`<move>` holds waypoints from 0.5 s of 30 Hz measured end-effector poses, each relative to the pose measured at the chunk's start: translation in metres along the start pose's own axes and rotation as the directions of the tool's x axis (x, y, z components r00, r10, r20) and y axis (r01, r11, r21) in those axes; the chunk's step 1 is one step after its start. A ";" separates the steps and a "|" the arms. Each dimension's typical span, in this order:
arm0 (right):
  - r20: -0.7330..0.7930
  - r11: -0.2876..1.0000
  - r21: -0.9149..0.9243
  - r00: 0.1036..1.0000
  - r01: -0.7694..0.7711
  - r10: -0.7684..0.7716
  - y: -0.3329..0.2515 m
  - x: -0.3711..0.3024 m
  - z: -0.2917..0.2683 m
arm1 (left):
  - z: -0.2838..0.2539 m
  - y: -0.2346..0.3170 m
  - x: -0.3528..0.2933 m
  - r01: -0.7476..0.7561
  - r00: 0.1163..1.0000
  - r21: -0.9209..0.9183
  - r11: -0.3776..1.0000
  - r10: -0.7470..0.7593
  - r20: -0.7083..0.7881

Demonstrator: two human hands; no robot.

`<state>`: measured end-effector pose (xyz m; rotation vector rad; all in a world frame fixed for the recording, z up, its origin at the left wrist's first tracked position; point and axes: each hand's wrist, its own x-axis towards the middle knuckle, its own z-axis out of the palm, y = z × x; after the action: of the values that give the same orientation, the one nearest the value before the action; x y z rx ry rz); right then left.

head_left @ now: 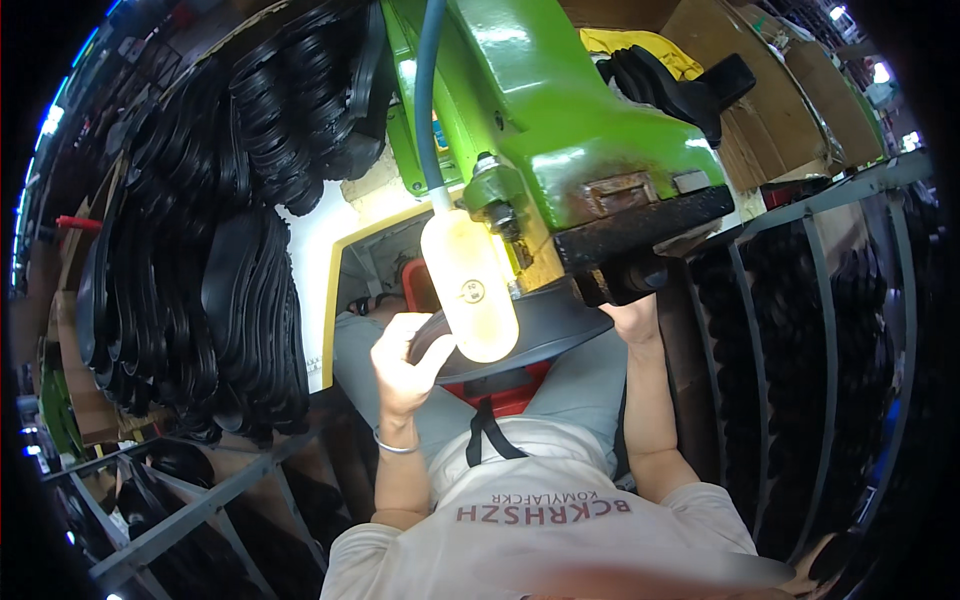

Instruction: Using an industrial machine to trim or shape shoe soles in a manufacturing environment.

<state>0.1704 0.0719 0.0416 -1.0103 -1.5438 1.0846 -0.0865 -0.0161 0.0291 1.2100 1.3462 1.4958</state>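
A black shoe sole [545,335] is stretched between my two hands beneath the head of a green machine [560,110]. My left hand [408,365] pinches its left end, with the thumb and fingers closed on it. My right hand [635,318] is closed on the sole's right end, its fingers partly hidden behind the dark machine parts. A glowing yellowish lamp [470,285] on a grey-blue cable hangs in front of the sole, close to my left hand, and covers part of it. Where the machine meets the sole cannot be made out.
Stacked black soles [255,310] stand on the left side of the worktable. More soles [670,85] and a yellow cloth [640,50] lie by an open cardboard box [790,100] at the far right. Metal racks [820,330] flank me, the right one filled with dark soles.
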 end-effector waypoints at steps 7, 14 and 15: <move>-0.156 0.964 0.257 0.981 -0.072 0.115 0.016 -0.017 -0.030 | 0.032 -0.007 0.002 -0.218 0.976 0.277 0.936 0.213 0.050; -0.096 0.915 0.332 0.956 -0.231 0.276 0.011 -0.020 -0.023 | 0.017 -0.016 0.009 -0.151 0.988 0.179 0.972 0.154 -0.003; -0.038 0.893 0.370 0.956 -0.257 0.291 0.010 -0.019 -0.016 | 0.013 -0.005 0.009 -0.110 0.993 0.105 0.988 0.115 -0.041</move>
<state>0.1906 0.0589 0.0294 -1.0217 -1.0901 1.4376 -0.0766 -0.0036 0.0250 1.3429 1.4215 1.5584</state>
